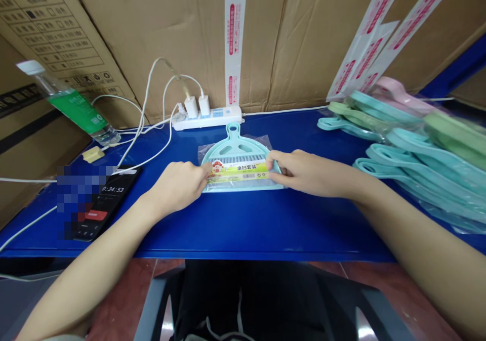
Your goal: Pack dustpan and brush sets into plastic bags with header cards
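Observation:
A light-blue dustpan-and-brush set (236,147) lies flat on the blue table, its looped handle pointing away from me. Clear plastic wrap (261,139) shows around it. Across its middle lies a yellow-green printed label (243,168) with a red mushroom figure and dark lettering. My left hand (179,185) is closed in a pinch at the label's left end. At the right end, my right hand (299,171) pinches the label between thumb and fingers. Whether the label is stuck down cannot be made out.
More wrapped dustpan sets (429,164) in blue, green and pink are piled at right. A white power strip (208,118) with chargers and cables stands at the back. Leftward are a tilted bottle (76,108) and a phone (110,199). Cardboard (182,22) walls the table's rear.

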`<action>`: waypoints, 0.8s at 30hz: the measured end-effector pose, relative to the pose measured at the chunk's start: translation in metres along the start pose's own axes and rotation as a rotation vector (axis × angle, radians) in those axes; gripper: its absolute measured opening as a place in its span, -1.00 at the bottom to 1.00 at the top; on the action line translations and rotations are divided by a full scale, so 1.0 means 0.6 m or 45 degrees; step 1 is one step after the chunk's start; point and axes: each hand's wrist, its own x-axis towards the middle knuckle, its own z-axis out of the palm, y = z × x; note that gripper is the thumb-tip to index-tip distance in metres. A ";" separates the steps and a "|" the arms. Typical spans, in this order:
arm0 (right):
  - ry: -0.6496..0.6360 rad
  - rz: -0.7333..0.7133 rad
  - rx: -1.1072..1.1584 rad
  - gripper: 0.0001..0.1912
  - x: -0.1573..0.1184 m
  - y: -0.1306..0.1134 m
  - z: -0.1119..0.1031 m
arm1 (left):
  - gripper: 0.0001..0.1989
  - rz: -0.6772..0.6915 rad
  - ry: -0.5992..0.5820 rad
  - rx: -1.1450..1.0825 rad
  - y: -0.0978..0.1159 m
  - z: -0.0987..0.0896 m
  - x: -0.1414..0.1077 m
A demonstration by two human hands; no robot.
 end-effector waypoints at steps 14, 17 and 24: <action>0.465 0.059 0.209 -0.99 0.019 0.014 0.013 | -0.63 0.148 0.052 -0.059 0.005 0.000 -0.006; 0.546 0.099 0.252 -0.97 0.023 0.013 0.014 | -0.62 0.211 0.098 -0.112 0.008 0.001 -0.008; 0.634 0.077 0.611 -0.73 0.034 0.019 0.013 | -0.63 0.321 0.117 -0.238 0.011 0.006 -0.009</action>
